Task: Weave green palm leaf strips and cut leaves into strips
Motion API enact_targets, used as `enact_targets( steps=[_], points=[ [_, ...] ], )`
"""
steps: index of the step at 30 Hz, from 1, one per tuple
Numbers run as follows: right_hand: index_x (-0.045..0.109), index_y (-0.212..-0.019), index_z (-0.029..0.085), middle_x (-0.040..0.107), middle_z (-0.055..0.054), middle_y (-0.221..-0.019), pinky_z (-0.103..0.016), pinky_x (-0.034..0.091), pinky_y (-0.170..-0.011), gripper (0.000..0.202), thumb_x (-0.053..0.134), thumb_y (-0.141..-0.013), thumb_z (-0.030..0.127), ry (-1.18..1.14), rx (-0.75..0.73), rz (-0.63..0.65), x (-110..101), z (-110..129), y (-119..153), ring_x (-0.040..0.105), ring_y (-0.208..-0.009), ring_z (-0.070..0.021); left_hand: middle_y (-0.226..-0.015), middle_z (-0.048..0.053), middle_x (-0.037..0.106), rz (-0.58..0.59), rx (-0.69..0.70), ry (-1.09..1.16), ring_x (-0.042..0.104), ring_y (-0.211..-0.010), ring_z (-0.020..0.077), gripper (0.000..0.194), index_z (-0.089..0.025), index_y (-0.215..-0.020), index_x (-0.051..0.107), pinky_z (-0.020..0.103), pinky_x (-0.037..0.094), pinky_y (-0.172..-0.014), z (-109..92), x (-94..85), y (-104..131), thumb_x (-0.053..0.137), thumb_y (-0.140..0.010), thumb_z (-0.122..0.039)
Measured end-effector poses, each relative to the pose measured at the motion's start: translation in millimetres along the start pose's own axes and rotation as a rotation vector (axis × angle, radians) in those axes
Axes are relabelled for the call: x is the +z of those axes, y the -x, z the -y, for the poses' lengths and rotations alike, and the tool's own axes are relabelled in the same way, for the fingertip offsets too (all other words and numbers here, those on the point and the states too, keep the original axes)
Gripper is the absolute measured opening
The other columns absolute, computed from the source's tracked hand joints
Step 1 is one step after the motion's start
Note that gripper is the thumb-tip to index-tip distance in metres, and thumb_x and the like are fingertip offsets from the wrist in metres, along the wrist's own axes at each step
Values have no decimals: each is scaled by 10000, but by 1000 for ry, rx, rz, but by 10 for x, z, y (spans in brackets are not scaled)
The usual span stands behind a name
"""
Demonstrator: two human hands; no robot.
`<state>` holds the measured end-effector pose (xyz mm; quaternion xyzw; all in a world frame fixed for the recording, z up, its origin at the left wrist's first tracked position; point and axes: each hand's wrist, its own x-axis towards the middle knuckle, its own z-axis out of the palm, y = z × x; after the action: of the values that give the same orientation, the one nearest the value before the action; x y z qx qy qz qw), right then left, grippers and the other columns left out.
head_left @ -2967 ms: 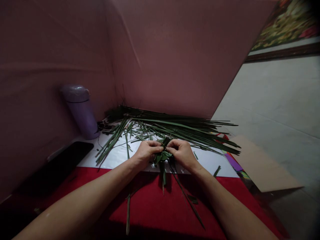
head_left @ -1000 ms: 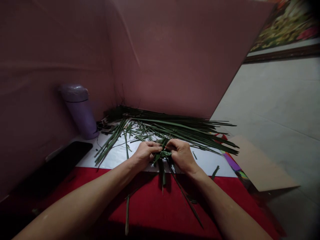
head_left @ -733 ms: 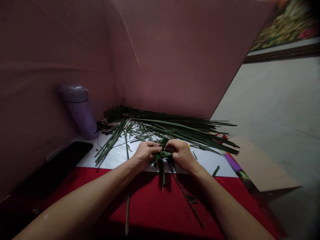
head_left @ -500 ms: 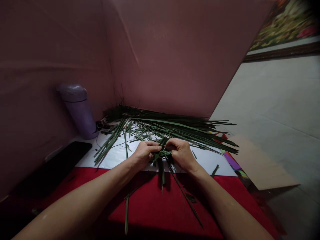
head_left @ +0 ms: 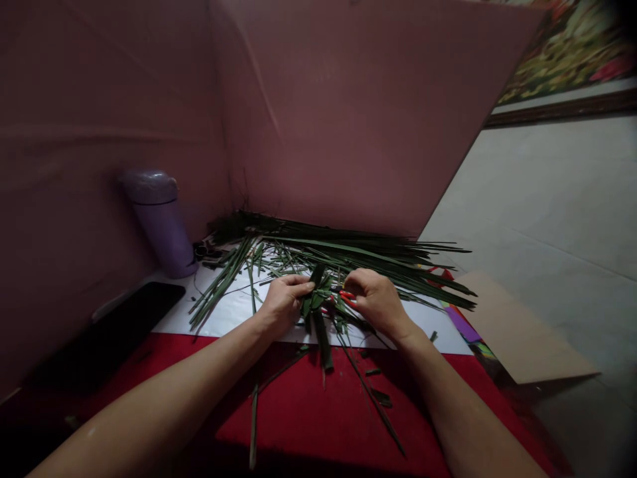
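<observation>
My left hand (head_left: 284, 302) is closed, thumb and fingers pinching a bundle of folded green leaf strips (head_left: 318, 302) over the front edge of the white sheet. Strip ends hang from it toward the red cloth. At the bundle's right side, my right hand (head_left: 375, 299) is closed around a small tool with red handles, which looks like pliers (head_left: 347, 299). The tool's dark head points left into the leaves, and its tip is hard to make out. Short leaf scraps (head_left: 381, 397) lie on the red cloth below my right hand.
Long green leaves (head_left: 368, 252) are piled along the back of the white sheet (head_left: 219, 318). A purple tumbler (head_left: 162, 226) stands at the left, behind a dark flat object (head_left: 149, 305). Red cloth (head_left: 298, 425) covers the front; a tan board (head_left: 527, 332) sits to the right.
My right hand has moved slightly right from the bundle, and the red-handled pliers now show plainly in it. Additional short leaf pieces lie on the red cloth. My left hand keeps its pinch.
</observation>
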<state>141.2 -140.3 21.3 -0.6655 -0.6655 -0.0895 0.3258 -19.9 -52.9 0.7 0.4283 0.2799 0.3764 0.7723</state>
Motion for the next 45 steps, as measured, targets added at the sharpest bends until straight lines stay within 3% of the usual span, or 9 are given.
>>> enact_targets(
  steps=[5,13,17,20,26,29,33,38,45],
  points=[
    [612,-671,195,594,-15,-687,-236,312,-552,205,471,-652,47,126,139,-86,-66,-102,-17,509,-642,-139,-552,7,588,-3,-27,11,567,-492,122,156,-114,-655,599,255,472,-496,-52,16,18,661,-530,-44],
    [685,-859,184,626,-64,-853,-282,420,-707,347,456,-670,4,-116,54,-11,119,-137,-34,560,-792,-169,-521,2,583,-20,-1,-58,521,-423,103,200,-106,-652,614,229,412,-443,-36,11,3,592,-479,-9],
    [652,-957,182,637,-85,-969,-330,434,-785,224,487,-808,208,-407,171,-90,85,-81,-64,575,-895,-190,-566,13,604,-23,2,-45,549,-460,121,263,-108,-737,622,250,438,-479,-91,9,30,621,-490,-17],
    [594,-1030,174,649,-75,-946,-296,459,-690,322,567,-770,361,-693,287,-5,87,22,-51,596,-826,-180,-592,16,608,59,7,-31,570,-495,130,304,-110,-792,619,267,457,-520,-88,7,49,670,-501,-39],
    [557,-646,162,512,42,-538,-220,354,-477,226,659,-664,363,-758,330,-3,155,157,3,445,-494,-94,-692,29,626,181,56,-49,586,-551,124,371,-118,-862,614,245,454,-534,-7,7,35,754,-519,-127],
    [554,-638,162,509,40,-543,-221,359,-477,219,654,-668,354,-787,326,-84,147,124,-3,437,-494,-92,-737,38,625,203,76,-11,590,-593,121,320,-125,-865,609,254,472,-568,-7,14,41,742,-595,-236],
    [570,-671,157,537,20,-599,-226,385,-496,213,654,-671,353,-805,333,-189,157,82,-5,460,-524,-98,-741,55,619,292,-45,-74,588,-607,127,233,-109,-792,615,273,478,-574,-37,24,76,712,-637,-253],
    [564,-678,164,536,32,-586,-222,391,-467,241,680,-641,372,-926,428,-217,195,109,9,465,-493,-94,-585,30,582,194,-79,-174,542,-501,93,110,-92,-640,596,225,425,-500,-72,38,103,693,-609,-132],
    [516,-657,169,525,52,-561,-211,395,-443,294,738,-570,341,-1252,599,-91,228,97,19,488,-440,-80,-661,45,619,136,-20,-80,560,-533,94,136,-85,-731,643,225,433,-521,-45,30,57,688,-603,-86]
  ],
)
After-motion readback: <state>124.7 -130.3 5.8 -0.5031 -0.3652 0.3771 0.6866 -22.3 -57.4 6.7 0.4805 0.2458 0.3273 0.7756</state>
